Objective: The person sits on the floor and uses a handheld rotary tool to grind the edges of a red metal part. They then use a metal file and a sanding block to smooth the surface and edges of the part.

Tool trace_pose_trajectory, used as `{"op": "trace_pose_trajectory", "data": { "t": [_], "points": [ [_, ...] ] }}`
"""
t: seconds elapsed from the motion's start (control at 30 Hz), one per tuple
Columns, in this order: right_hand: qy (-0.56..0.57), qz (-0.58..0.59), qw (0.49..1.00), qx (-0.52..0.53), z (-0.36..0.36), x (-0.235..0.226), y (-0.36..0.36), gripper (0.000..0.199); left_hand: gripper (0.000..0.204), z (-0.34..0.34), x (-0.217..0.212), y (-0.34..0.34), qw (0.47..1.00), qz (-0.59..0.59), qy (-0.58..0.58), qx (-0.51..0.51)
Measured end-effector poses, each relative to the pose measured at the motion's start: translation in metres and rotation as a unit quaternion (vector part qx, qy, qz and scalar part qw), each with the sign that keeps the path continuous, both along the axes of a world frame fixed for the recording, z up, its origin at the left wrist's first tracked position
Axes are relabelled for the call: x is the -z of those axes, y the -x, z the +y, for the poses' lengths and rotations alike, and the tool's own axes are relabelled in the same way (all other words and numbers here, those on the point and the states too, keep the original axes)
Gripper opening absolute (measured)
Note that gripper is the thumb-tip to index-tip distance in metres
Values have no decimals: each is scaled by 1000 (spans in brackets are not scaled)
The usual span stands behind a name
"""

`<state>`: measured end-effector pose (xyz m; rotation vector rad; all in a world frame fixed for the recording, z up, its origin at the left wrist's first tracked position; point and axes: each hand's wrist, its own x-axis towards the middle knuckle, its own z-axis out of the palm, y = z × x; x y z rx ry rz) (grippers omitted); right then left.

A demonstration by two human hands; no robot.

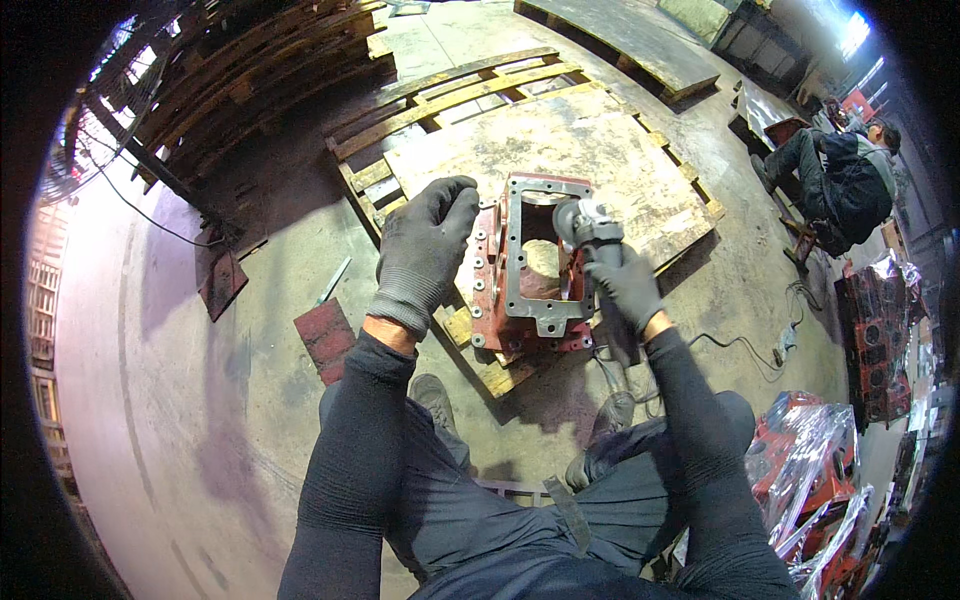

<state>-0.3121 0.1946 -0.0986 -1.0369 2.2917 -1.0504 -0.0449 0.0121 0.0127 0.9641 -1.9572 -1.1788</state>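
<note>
Both hands are in dark grey knit gloves here. The left hand (428,240) is up over the left edge of a red cast metal housing (530,265), fingers curled in with the tips pinched near a small thin metal bit that's too tiny to make out; I can't tell if it actually grips it or just touches it. The right hand (625,290) is wrapped tight around the body of an angle grinder (590,235), whose head sits at the upper right of the housing's open top, right against the grey machined flange. The 2 hands are apart, 1 on each side of the casting. The housing itself is a boxy red thing with a big rectangular opening and bolt holes round the rim, sitting on a wooden pallet (500,375) on the concrete floor, just in front of the person's knees and shoes. A dirty board (570,140) lies on the pallet behind it. The grinder's cable (740,345) trails off to the right across the floor. A flat red metal plate (325,335) lies on the floor to the left, and another person (845,175) in dark clothes crouches well off at the upper right.
</note>
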Motion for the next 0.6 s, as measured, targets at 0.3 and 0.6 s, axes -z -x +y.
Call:
{"op": "trace_pose_trajectory", "data": {
  "t": [0.3, 0.6],
  "points": [
    [249, -260, 924, 128, -30, 60, -76, 38, 33, -2, 4, -5, 999, 12, -45, 9],
    [322, -406, 836, 183, -58, 77, -59, 36, 32, 2, -4, -1, 998, -26, -49, 17]
  ]
}}
